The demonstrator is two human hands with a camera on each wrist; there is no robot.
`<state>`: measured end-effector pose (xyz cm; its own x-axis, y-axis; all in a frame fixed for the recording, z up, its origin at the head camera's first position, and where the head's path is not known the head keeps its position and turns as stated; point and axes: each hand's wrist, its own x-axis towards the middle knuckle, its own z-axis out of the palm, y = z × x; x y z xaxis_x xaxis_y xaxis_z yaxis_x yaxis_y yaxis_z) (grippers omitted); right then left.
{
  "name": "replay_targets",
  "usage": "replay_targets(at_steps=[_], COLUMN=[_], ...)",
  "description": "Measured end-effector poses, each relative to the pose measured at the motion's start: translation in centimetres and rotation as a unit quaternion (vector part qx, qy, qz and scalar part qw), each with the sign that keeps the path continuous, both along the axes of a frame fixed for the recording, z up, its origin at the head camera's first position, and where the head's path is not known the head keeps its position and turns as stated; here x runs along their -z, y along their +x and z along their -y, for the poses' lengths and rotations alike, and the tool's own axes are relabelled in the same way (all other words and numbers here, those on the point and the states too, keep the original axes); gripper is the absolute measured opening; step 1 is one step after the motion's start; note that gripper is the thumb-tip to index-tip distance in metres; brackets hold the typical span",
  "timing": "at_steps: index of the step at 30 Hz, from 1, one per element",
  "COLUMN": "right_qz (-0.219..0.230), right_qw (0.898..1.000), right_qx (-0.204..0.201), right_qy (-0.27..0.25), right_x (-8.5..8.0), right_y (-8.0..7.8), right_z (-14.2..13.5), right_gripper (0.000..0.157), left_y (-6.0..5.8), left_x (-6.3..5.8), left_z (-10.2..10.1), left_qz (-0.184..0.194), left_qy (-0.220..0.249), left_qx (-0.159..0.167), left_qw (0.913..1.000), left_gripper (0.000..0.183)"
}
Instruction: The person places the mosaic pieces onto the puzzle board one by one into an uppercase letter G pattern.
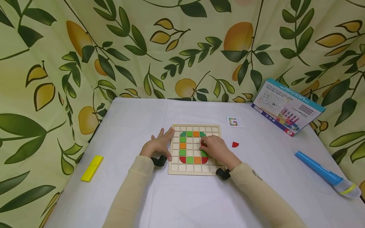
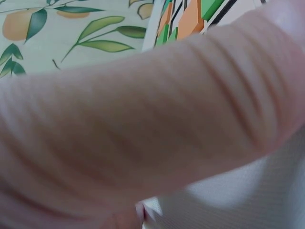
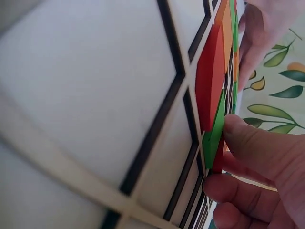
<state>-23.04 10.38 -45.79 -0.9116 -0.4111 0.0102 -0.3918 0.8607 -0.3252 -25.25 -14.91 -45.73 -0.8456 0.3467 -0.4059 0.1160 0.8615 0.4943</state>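
Observation:
A wooden grid board [image 1: 174, 168] lies on the white table, with green, orange and red tiles set in a ring of its cells. My right hand [image 1: 215, 147] is over the ring's right side. Its thumb and fingers pinch a red tile [image 3: 218, 160], mostly hidden, just beyond a green tile [image 3: 213, 136] in the right wrist view. At the board's left edge my left hand [image 1: 157, 144] rests with fingers spread, holding nothing. In the left wrist view, one of its fingers [image 2: 143, 124] covers most of the picture. A loose red quarter-round tile [image 1: 235, 144] lies right of the board.
Behind the loose tile lies a small pattern card [image 1: 234, 121]. A printed box [image 1: 286, 107] stands at the back right, and a blue toy microphone [image 1: 322, 171] lies at the right. Far left is a yellow block [image 1: 92, 168]. A patterned curtain [image 1: 188, 63] borders the table.

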Motion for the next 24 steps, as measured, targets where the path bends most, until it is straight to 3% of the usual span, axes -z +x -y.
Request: replay_targets(at_steps=[9,19,24], right_qz=[0.036,0.054,0.057], right_qw=[0.999,0.998,0.997], right_qx=[-0.002,0.007,0.043], right_qy=[0.001,0.006,-0.021], right_x=[-0.4,-0.6,-2.1], right_y=[-0.2,-0.4,-0.4], right_z=[-0.2,-0.7,-3.0], right_gripper=[0.014,0.020,0.023], left_y=[-0.1,0.0,0.0], left_x=[0.0,-0.1,-0.2], left_z=[0.0,0.1,0.0], left_qz=[0.004,0.002,0.007], left_qy=[0.004,0.000,0.004], left_qx=[0.002,0.002,0.000], left_qw=[1.0000,1.0000,1.0000], left_gripper=[0.134,0.133,0.133])
